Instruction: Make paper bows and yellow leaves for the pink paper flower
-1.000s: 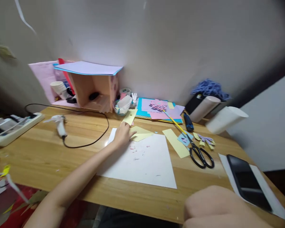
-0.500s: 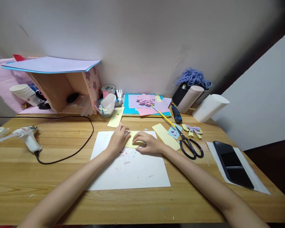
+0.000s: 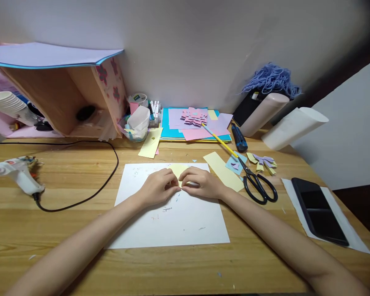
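A piece of pale yellow paper is pinched between my two hands above the white sheet. My left hand has thumb and fingers closed on its left side. From the right, my right hand closes on the other side, its fingertips almost meeting those of the left. Both hands hide most of the yellow paper. The white sheet lies flat beneath and carries small coloured marks. Right of it are a yellow paper strip and black-handled scissors.
A glue gun with a black cord lies left. Behind stand an open box and a small bin. Coloured papers with a pink paper flower, a blue cutter, paper rolls and a phone lie around.
My right hand has come in from the lower right to the yellow paper. My left hand has drawn nearer, and both now pinch the paper close together. The camera view has shifted too.
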Motion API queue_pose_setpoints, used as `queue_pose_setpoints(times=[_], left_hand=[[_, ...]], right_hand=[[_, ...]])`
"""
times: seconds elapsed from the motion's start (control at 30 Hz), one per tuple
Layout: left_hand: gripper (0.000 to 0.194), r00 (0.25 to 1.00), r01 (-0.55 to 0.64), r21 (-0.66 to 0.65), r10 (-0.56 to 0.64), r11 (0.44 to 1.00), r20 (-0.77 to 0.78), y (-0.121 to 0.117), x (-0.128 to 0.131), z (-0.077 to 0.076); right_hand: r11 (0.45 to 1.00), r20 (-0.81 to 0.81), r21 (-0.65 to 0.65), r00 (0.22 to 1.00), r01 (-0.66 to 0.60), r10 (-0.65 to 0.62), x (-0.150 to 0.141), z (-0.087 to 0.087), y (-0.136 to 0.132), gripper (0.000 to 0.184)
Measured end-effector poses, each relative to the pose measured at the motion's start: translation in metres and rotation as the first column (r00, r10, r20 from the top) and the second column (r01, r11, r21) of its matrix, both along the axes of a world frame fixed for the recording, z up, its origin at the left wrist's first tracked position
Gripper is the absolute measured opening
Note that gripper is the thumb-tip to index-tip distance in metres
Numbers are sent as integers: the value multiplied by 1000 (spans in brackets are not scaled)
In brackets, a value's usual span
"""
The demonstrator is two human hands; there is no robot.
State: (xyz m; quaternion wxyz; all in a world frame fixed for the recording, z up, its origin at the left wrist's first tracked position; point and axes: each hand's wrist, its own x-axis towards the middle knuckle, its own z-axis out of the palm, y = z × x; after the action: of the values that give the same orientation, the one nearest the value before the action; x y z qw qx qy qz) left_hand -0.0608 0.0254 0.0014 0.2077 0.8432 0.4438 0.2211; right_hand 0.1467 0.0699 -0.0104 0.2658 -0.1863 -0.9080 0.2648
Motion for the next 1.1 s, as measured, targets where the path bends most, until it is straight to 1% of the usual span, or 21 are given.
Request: queue_pose_setpoints(times=[0.17, 0.4, 0.63, 0.87, 1.1], left_hand=[[13, 1000, -3, -42, 4, 999, 28, 2, 0, -1], [13, 994, -54, -131, 66, 990, 86, 4, 5, 0], [7, 979, -112, -227, 147, 967, 143, 4, 10, 1], [9, 969, -132, -225, 173, 965, 174, 2, 13, 0], [23, 950, -264, -218, 293, 939, 112, -2, 21, -1]], right_hand=[[999, 36, -28, 999, 19, -18, -3, 5, -3, 6], [977, 117, -170, 987, 127, -108, -8, 8, -11, 4], [962, 198, -199, 969, 186, -146, -10, 14, -15, 5], [940, 244, -248, 954, 233, -172, -13, 16, -18, 8], [899, 259, -280, 929, 335, -265, -18, 15, -21, 8]])
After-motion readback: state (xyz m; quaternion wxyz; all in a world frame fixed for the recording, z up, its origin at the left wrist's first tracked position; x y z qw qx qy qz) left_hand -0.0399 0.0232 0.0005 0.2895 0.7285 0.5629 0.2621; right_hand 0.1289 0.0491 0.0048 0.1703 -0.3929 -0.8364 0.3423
